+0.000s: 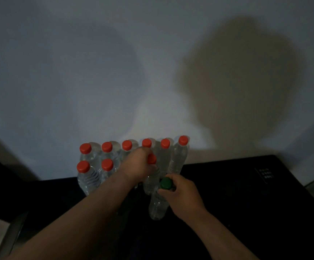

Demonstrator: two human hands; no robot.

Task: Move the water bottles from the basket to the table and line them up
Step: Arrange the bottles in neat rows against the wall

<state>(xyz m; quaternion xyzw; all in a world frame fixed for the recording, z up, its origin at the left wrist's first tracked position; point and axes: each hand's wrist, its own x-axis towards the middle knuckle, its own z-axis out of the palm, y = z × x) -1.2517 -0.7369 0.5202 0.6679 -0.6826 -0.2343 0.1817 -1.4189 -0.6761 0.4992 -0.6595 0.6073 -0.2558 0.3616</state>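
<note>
Several clear water bottles with red caps stand on the dark table (227, 184) against the wall. A back row (127, 147) runs left to right, and two more (83, 171) stand in front at the left. My left hand (139, 164) is shut on a red-capped bottle (151, 177) by its neck in the front row. My right hand (182, 196) grips the neck of a green-capped bottle (158, 207) just in front of it. The basket is out of view.
A pale wall (152, 72) rises right behind the bottles, with large shadows on it. A small white label (265, 173) marks the table's right part. A grey surface (6, 237) lies at the lower left, below the table's edge.
</note>
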